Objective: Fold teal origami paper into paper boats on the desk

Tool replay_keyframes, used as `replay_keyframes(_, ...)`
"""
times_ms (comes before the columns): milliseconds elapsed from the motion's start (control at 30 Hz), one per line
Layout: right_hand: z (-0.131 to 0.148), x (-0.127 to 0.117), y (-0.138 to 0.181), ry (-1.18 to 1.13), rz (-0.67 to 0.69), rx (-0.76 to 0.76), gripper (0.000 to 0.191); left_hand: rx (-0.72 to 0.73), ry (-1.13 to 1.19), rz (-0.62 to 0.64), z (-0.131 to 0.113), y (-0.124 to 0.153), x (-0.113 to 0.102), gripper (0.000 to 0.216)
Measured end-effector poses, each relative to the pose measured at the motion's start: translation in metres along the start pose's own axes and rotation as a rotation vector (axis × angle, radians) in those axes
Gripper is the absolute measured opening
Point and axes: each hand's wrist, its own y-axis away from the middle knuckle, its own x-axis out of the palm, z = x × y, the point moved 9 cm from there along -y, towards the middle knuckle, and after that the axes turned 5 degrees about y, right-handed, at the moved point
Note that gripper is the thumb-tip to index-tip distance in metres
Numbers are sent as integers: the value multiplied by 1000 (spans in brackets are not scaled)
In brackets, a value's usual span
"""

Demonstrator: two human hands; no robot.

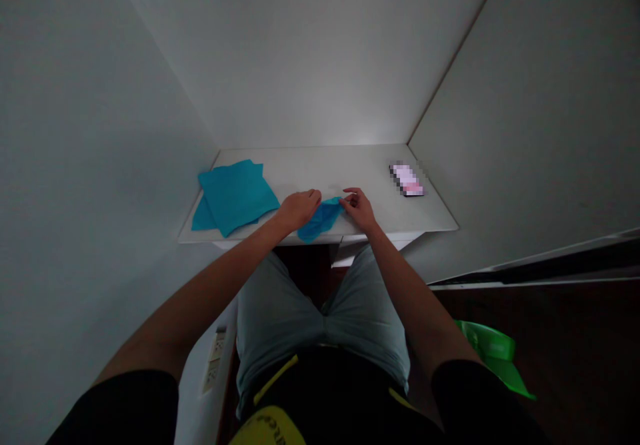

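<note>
A crumpled piece of thin blue cloth or paper (320, 222) hangs between my hands at the front edge of the white desk. My left hand (301, 208) is closed at its upper left side, its fingertips pressed together and partly hidden. With thumb and finger, my right hand (358, 208) pinches the piece's upper right corner; its other fingers are curled loosely. To the left of my hands, several flat blue sheets (240, 195) of the same colour lie overlapping, turned at different angles.
The narrow white desk (325, 165) stands between walls on three sides. A phone (407, 178) with a lit, blurred screen lies at its right. Below on the right, a green plastic dustpan-like object (493, 352) is on the dark floor. A wall socket (214, 362) is low on the left.
</note>
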Motion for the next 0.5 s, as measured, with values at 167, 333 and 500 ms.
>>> replay_keyframes(167,0,-3,-1,-16,-23,-8,55,-270,290,-127,42,4,-2,20)
replay_keyframes(333,-1,-16,-3,40,-126,-7,53,-402,672,-372,89,14,11,5)
replay_keyframes(500,-3,-25,-4,58,-184,-2,56,-590,912,-496,118,30,36,6)
